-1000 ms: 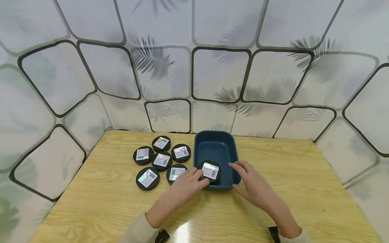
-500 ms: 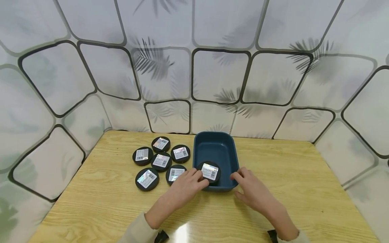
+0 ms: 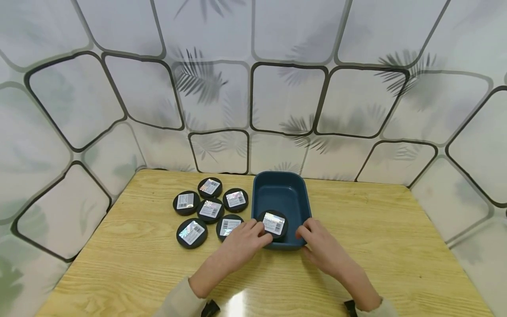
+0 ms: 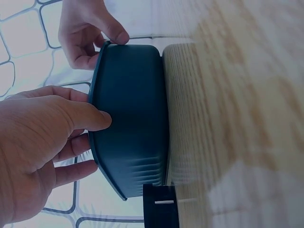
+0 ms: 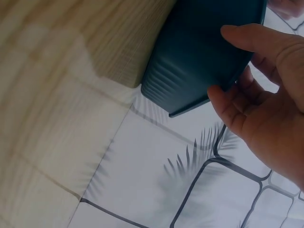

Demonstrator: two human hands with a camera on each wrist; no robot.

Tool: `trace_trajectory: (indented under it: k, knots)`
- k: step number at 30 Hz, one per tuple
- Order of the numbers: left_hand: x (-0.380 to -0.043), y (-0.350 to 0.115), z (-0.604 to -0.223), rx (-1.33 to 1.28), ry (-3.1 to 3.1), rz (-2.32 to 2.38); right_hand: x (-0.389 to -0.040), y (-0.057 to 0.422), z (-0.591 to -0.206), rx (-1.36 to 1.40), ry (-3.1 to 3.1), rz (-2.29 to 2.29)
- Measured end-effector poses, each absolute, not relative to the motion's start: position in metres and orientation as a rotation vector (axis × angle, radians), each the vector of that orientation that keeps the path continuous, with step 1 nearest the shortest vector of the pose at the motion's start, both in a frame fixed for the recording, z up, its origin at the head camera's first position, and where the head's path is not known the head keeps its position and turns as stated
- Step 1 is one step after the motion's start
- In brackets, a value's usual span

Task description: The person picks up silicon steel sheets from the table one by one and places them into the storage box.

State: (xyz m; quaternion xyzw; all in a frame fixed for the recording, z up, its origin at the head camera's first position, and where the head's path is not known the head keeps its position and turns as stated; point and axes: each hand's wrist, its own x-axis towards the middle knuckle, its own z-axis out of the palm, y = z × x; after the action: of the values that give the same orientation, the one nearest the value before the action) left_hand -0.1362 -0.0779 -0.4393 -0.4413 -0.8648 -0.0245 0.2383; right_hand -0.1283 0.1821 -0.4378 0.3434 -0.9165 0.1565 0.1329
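Note:
A dark blue plastic bin (image 3: pixel 280 196) stands on the wooden table, and one flat round black tin (image 3: pixel 274 224) with a silver label lies in its near left corner. My left hand (image 3: pixel 243 242) grips the rim at that corner; in the left wrist view its thumb presses the outer wall of the bin (image 4: pixel 130 104) while the fingers reach over the rim. At the near right corner, my right hand (image 3: pixel 325 248) pinches the rim. The right wrist view has the right thumb on the outside of the bin (image 5: pixel 204 52) and the fingers at the rim.
Several more labelled black tins (image 3: pixel 211 209) lie left of the bin, the closest one (image 3: pixel 229 226) partly behind my left hand. The wooden table (image 3: pixel 376 233) extends to the right. A patterned curtain (image 3: pixel 285 97) hangs behind the table's far edge.
My right hand has come in from the right side of the bin and closed its fingers on the near right corner. The left hand, tins and bin stay nearly in place.

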Motion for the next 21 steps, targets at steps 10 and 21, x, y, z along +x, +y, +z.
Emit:
trace_trajectory:
  k: [10, 21]
  knots:
    - [-0.1371, -0.0779, -0.4393, -1.213, -2.386, -0.074, -0.1285, 0.1799, -0.434, 0.987, -2.726, 0.41]
    - [-0.1367, -0.0781, -0.4369, -1.216, -2.422, -0.084, -0.1298, 0.1795, -0.4367, 1.01, -2.707, 0.367]
